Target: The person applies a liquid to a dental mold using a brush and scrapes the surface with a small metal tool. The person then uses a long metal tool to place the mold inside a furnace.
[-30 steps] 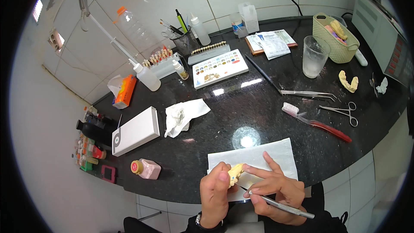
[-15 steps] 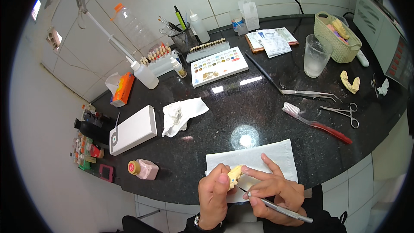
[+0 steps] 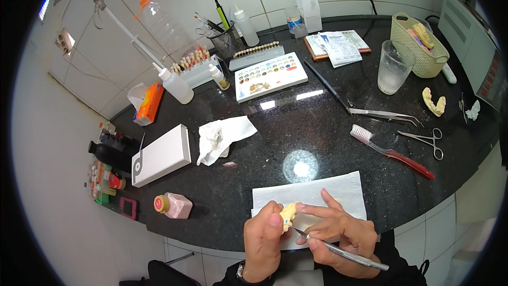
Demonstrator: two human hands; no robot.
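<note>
Pale yellow and knobbly, a dental cast [image 3: 288,215] with a small blue mark is pinched in my left hand [image 3: 264,241], thumb along its near side. My right hand [image 3: 338,235] grips a silver craft knife [image 3: 346,254] like a pen. Its thin tip touches or nearly touches the lower edge of the cast, close to the blue mark; which of the two I cannot tell. One right fingertip rests against the cast's far end. Under both hands a white paper towel [image 3: 323,190] lies on the dark counter.
Right: toothbrush [image 3: 391,152], clamp scissors [image 3: 426,139], tweezers [image 3: 383,114], brush [image 3: 327,86], another cast [image 3: 434,102], plastic cup [image 3: 394,69], basket [image 3: 420,55]. Left: pink powder bottle [image 3: 173,205], white box [image 3: 161,156], crumpled tissue [image 3: 225,136]. Behind: colour palette [image 3: 271,77], shade guide [image 3: 256,56].
The knife's tip has come up closer to the cast, with the right hand shifting slightly. My left hand keeps its hold. The whole view has shifted a little.
</note>
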